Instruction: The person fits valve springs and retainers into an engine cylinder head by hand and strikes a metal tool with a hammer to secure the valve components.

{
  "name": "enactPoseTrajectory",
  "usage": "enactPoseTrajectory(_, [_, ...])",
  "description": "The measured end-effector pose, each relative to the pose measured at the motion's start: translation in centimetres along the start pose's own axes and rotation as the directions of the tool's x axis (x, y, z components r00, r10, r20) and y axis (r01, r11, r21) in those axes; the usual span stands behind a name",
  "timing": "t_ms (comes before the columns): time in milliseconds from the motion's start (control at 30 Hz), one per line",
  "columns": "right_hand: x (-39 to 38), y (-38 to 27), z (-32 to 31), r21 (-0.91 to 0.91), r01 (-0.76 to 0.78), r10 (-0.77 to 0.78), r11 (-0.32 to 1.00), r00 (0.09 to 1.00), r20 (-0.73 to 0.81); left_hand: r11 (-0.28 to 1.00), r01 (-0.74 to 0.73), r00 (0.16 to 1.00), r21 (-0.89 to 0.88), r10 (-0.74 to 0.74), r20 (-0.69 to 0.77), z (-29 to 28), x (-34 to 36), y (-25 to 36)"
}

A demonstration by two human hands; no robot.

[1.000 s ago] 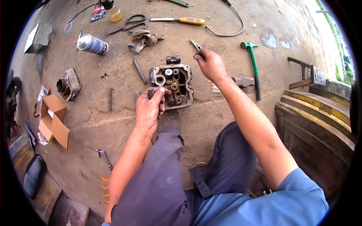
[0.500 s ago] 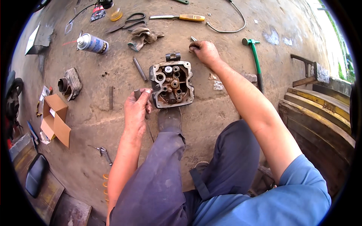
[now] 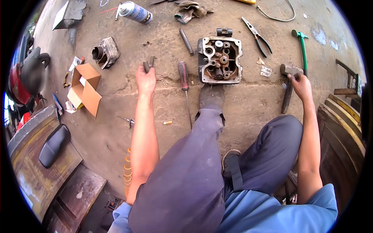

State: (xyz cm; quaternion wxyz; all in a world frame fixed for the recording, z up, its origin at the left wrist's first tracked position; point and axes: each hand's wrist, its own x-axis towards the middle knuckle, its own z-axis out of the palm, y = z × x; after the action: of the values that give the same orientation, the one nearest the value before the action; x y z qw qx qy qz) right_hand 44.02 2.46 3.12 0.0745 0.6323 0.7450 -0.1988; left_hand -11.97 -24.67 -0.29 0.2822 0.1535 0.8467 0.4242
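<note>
My left hand [image 3: 146, 80] is closed around a short grey metal rod [image 3: 146, 67]. A second short rod [image 3: 152, 61] stands out right beside it; whether my fingers also hold that one is hard to tell. Far to the right, my right hand [image 3: 302, 86] pinches the head end of a short-handled hammer [image 3: 286, 95] lying on the floor. Between my hands, an open engine cylinder head [image 3: 220, 61] with valve springs rests at my left foot. Left of it lies a screwdriver [image 3: 183, 75], and above that another metal rod [image 3: 186, 42]. Pliers [image 3: 256, 37] lie open to its right.
A green hammer [image 3: 303, 52] lies beyond my right hand. To the left are a finned engine cylinder [image 3: 107, 53], an open cardboard box [image 3: 84, 87] and a black seat [image 3: 54, 145]. A spray can [image 3: 135, 12] and rag [image 3: 191, 11] lie farther off. Wooden boards [image 3: 338, 132] stand at right.
My right hand has left the pliers and moved right and nearer, onto the hammer. My left hand, with its rod, has moved left, away from the cylinder head to the other rod. The view has shifted.
</note>
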Motion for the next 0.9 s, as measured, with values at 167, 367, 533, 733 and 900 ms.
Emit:
enactPoseTrajectory(167, [0.1, 1.7, 0.6, -0.132, -0.027, 0.043, 0.991, 0.992, 0.116, 0.863, -0.101, 0.993, 0.495, 0.058, 0.103, 2.6, -4.7, -3.7])
enactPoseTrajectory(367, [0.5, 0.9, 0.5, -0.149, -0.205, 0.235, 0.967, 0.947, 0.218, 0.824, -0.192, 0.976, 0.533, 0.216, 0.019, 5.0, -7.1, -4.5])
enactPoseTrajectory(533, [1.0, 1.6, 0.7, -0.193, -0.188, 0.226, 0.963, 0.953, 0.200, 0.859, -0.249, 0.960, 0.447, 0.279, -0.002, 5.5, -7.6, -4.9])
enactPoseTrajectory(733, [0.6, 1.5, 0.8, -0.172, -0.125, 0.158, 0.977, 0.969, 0.192, 0.722, -0.319, 0.885, 0.614, 0.459, -0.080, 2.2, -5.6, -5.0])
enactPoseTrajectory(900, [1.0, 0.6, 1.5, -0.242, -0.141, 0.199, 0.960, 0.952, 0.234, 0.639, -0.234, 0.935, 0.733, 0.355, -0.011, 0.3, 0.7, -3.7])
